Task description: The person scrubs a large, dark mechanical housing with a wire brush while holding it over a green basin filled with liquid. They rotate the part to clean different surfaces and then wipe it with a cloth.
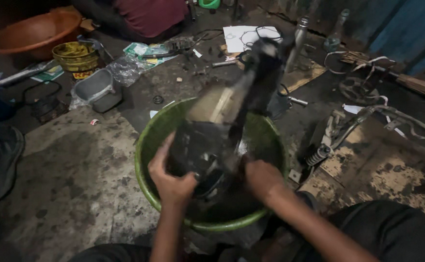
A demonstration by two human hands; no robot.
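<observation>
Both hands, left [169,180] and right [261,178], grip the dark engine part [207,145] over the green basin [147,145].

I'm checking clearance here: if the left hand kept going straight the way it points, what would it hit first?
The left hand already grips the dark greasy machine part over the green basin, so that part blocks it at once; depth beyond is unclear.
</observation>
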